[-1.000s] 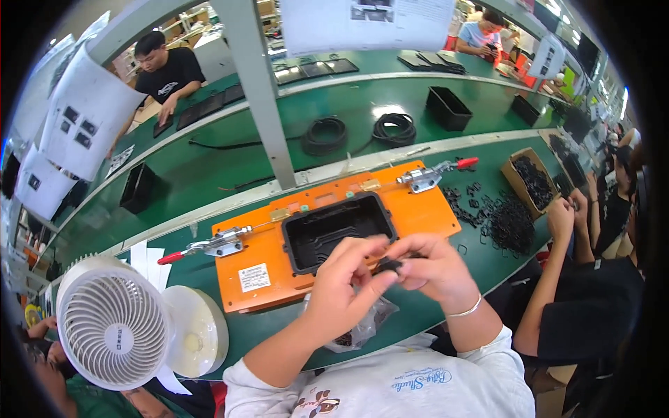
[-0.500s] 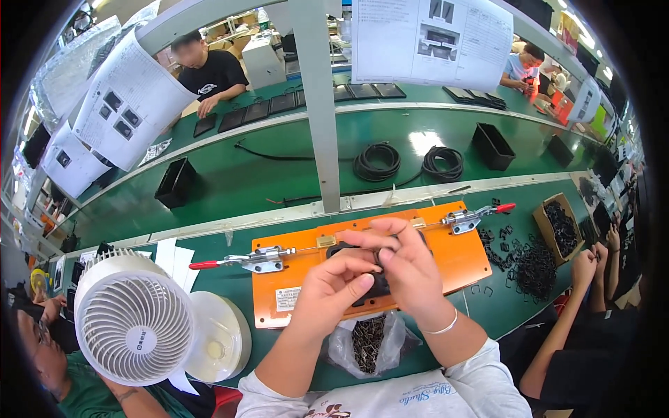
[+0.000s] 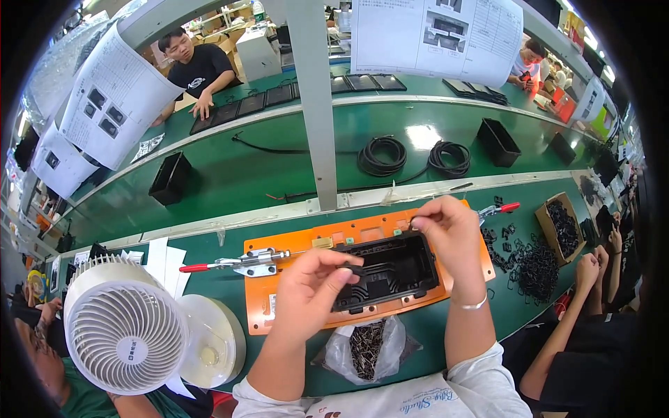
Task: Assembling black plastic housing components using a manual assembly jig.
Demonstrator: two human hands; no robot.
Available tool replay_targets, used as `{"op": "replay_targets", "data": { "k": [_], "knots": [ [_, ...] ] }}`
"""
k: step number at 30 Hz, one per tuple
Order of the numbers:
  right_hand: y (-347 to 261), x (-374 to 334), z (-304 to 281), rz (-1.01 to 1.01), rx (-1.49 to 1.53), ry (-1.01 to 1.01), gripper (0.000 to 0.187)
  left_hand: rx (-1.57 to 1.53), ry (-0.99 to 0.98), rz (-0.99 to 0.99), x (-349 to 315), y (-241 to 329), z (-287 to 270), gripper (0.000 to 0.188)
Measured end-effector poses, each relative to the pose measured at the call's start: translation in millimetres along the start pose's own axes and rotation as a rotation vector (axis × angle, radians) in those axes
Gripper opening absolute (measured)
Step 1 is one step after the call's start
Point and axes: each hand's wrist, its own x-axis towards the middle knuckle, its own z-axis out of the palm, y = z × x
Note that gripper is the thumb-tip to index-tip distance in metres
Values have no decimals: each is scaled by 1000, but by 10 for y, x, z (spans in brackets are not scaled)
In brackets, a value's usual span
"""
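A black rectangular plastic housing (image 3: pixel 408 268), its hollow side up, sits in an orange fixture plate (image 3: pixel 261 306). My left hand (image 3: pixel 311 289) pinches a small black plastic piece (image 3: pixel 355 269) between thumb and fingertips, just over the housing's left end. Past the housing's far right corner, my right hand (image 3: pixel 453 230) is closed in a pinch on a tiny dark piece (image 3: pixel 412 222) mostly hidden by the fingers. A toggle clamp (image 3: pixel 258 262) with a red handle stands on the plate's left side; another clamp (image 3: pixel 488 210) at the right is partly covered by my hand.
A clear bag of screws (image 3: pixel 367 348) lies before the fixture. A white fan (image 3: pixel 132 334) stands at the left. Black clips (image 3: pixel 536 268) are heaped at the right beside a cardboard box (image 3: pixel 559 230). Cable coils (image 3: pixel 382 156) and black bins (image 3: pixel 170 178) rest beyond the rail.
My hands, together over the housing before, have moved apart: the left toward its left end, the right toward the far right. The housing's inside now shows. A person across has shifted a hand.
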Motion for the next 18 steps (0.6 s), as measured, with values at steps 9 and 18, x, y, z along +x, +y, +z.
{"op": "replay_targets", "data": {
  "k": [9,18],
  "knots": [
    [271,238,-49,-11,-310,-207,11,219,127,69,62,86,-156,15],
    [381,317,-78,240,-80,-323,7,308,209,67,93,85,-218,12]
  ]
}}
